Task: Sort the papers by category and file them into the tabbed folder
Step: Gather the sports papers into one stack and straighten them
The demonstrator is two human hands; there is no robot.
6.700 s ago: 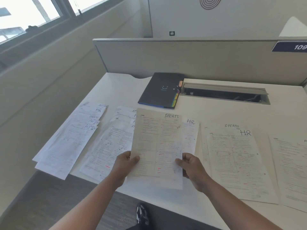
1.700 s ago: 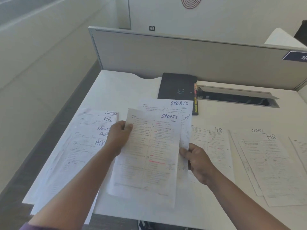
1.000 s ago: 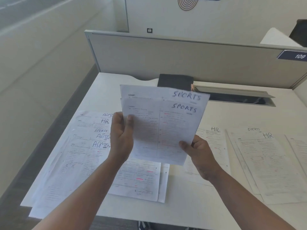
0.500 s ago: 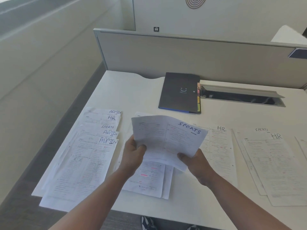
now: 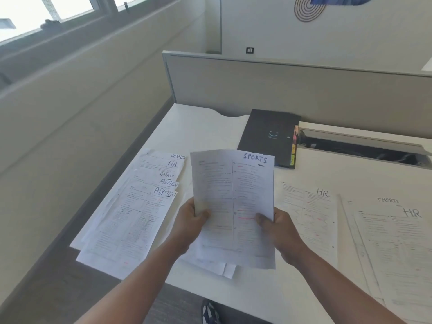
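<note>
Between our grips: SPORTS sheets [image 5: 233, 202], left hand [image 5: 190, 224] and right hand [image 5: 278, 226] pinching the side edges | step: sorting | next: closed tabbed folder [image 5: 268, 136] beyond needs opening.

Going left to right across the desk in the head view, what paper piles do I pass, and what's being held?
Fanned pile with ADMIN on top → SPORTS sheets held up in the left hand and right hand → single HR sheet → pile showing SPORTS and HR.
</note>
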